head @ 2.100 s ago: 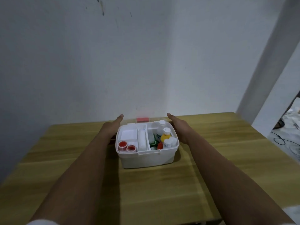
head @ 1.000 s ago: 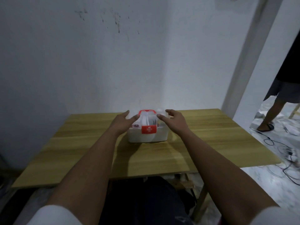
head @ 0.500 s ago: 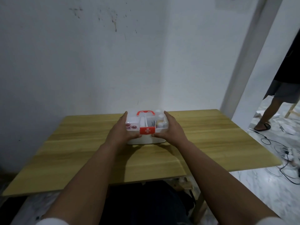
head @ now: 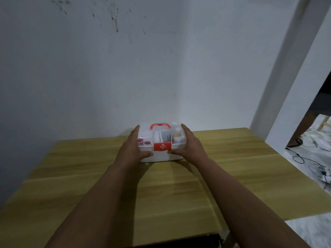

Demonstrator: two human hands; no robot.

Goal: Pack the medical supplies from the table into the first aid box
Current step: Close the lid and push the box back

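Note:
The white first aid box (head: 157, 157) stands at the far middle of the wooden table (head: 170, 190). Its clear lid is down, with a red handle (head: 160, 130) on top and a red latch (head: 162, 146) with a white cross at the front. Bottles and small red-capped jars show through the lid. My left hand (head: 133, 147) lies flat along the box's left side, its thumb pressing the front beside the latch. Along the right side my right hand (head: 190, 146) does the same, fingers straight.
A white wall runs close behind the table. To the right, past a white pillar, another person's leg and sandal (head: 302, 131) stand on the floor among cables (head: 300, 159) and scattered items. No loose supplies lie on the tabletop.
The open box has had its clear lid brought down. My hands went from the back of the box to its sides, thumbs now at the front by the latch.

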